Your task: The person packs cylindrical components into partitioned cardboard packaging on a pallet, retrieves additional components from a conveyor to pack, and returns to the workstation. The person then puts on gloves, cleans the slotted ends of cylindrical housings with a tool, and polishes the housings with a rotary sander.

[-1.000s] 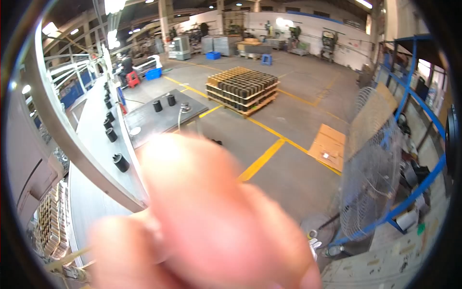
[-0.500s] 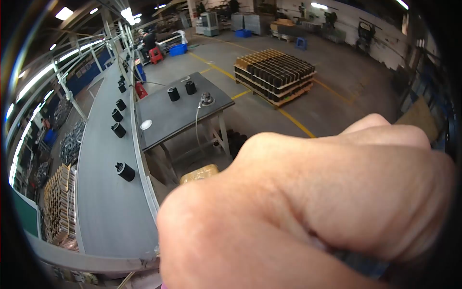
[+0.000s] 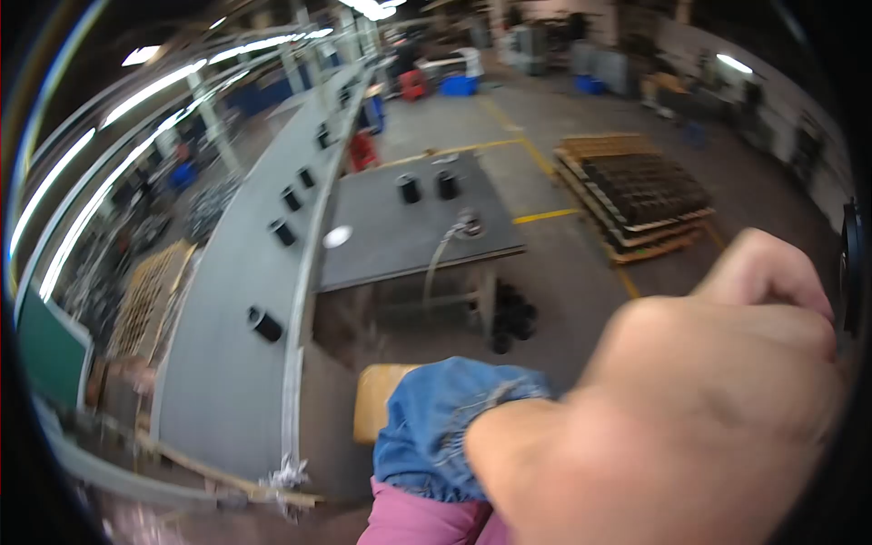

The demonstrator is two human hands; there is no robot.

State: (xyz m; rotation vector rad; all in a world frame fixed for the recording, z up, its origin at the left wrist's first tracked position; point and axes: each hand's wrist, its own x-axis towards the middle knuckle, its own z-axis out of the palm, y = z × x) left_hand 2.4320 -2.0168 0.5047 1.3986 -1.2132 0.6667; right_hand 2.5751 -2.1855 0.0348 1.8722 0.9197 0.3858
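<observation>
My left hand (image 3: 672,400) is raised very close to the camera and fills the lower right. Its fingers are curled closed; whatever they hold, if anything, is hidden. A blue elastic-cuffed sleeve (image 3: 454,422) covers the forearm, with pink clothing (image 3: 427,513) below it. No part of my right hand shows. Left of the hand runs a grey conveyor belt (image 3: 222,363), carrying a black cylindrical part (image 3: 264,324) nearby and several more farther along. Two other black cylinders (image 3: 409,188) stand on the dark table (image 3: 391,241) beside the belt.
On that table are a white disc (image 3: 338,236) and a metal fixture (image 3: 469,223) with a hose. Black cylinders (image 3: 513,318) lie beneath it. A loaded pallet (image 3: 636,186) stands on the floor. A tan block (image 3: 377,400) sits behind my sleeve. Someone (image 3: 406,59) is at the far end.
The view has swung, so the belt, table and pallet sit farther right in it. My closed hand has shifted right and lower, and its blue sleeve and the pink clothing now show.
</observation>
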